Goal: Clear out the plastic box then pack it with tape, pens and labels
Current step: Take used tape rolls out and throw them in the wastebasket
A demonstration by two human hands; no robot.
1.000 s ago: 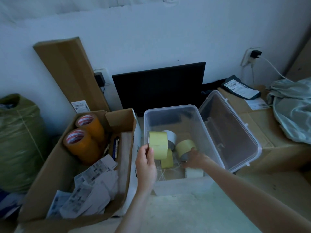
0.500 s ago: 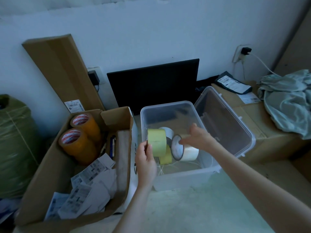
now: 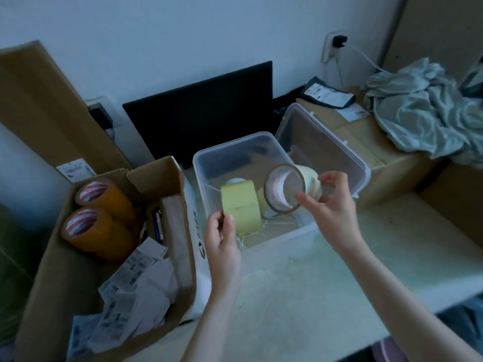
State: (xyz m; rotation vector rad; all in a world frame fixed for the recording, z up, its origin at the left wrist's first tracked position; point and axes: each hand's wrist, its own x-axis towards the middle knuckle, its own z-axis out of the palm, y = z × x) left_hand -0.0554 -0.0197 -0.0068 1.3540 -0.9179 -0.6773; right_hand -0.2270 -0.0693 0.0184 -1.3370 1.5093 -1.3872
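Note:
The clear plastic box (image 3: 206,176) stands open in the middle of the table, its lid (image 3: 337,150) leaning back on the right. My left hand (image 3: 222,236) pinches a yellow tape roll (image 3: 240,205) above the box's near left corner. My right hand (image 3: 329,202) holds a pale tape roll (image 3: 300,189) above the box, its open core facing me. Another yellowish roll (image 3: 261,202) and a white roll (image 3: 236,181) lie inside the box with some white string (image 3: 271,223).
A cardboard box (image 3: 78,283) at the left holds two orange-brown tape rolls (image 3: 104,218), pens (image 3: 157,226) and printed labels (image 3: 136,283). A black panel (image 3: 203,108) leans on the wall behind. Another cardboard box (image 3: 379,150) and crumpled cloth (image 3: 423,108) are at the right.
My right hand has lifted the pale tape roll out of the box bottom and raised it higher. My left hand still holds the yellow roll in about the same place.

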